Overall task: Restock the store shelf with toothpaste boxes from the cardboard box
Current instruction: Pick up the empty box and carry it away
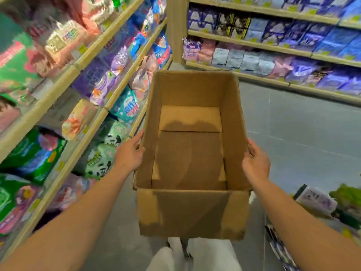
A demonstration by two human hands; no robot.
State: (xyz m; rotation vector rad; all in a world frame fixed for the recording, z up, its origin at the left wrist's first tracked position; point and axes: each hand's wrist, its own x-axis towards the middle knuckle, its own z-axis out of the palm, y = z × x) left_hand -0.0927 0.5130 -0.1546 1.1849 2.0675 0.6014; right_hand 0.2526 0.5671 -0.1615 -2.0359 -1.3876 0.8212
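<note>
A brown cardboard box (192, 212) hangs in front of me above the aisle floor, its top open and its near flap folded down. Only the bare cardboard bottom shows inside; no toothpaste boxes are visible in it. My left hand (130, 155) holds the box's left wall, thumb at the rim. My right hand (256, 163) holds the right wall, fingers curled over the rim. Both forearms reach in from the bottom corners.
Wooden shelves (93, 122) packed with soft colourful packs run along the left. More shelves (273, 49) with blue and purple packs line the back wall. Grey floor (304, 133) lies to the right. Packs (316, 200) sit low at the right edge. My legs show below the box.
</note>
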